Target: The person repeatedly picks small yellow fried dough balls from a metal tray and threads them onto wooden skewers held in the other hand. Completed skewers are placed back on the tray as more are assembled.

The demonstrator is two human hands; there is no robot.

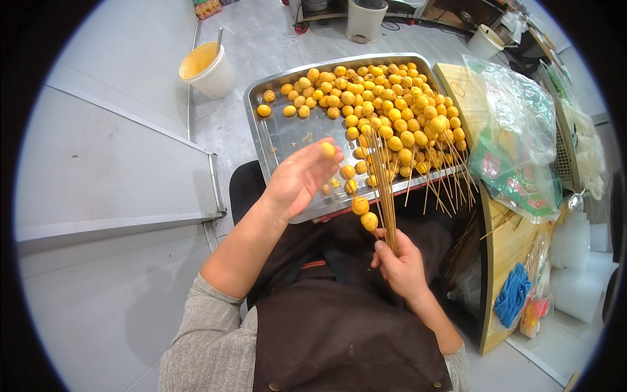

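Observation:
My right hand (399, 264) grips a bundle of thin wooden skewers (384, 196) pointing up and away from me. One skewer in that hand leans to the left, with two yellow balls (360, 206) threaded on it. At its upper end my left hand (306, 179) holds another yellow ball (327, 150) between thumb and fingers, at or near the tip. Behind both hands lies a metal tray (274, 132) with many loose yellow balls (348, 98). At the tray's right side, several loaded skewers (441, 191) rest with their bare ends over the near rim.
A white bucket (213, 81) with a handle sticking out stands on the floor at the back left. To the right are a wooden board (453, 85), plastic bags (514, 112), a blue cloth (512, 295) and translucent plastic tubs (570, 240). A white panel (117, 157) borders the left.

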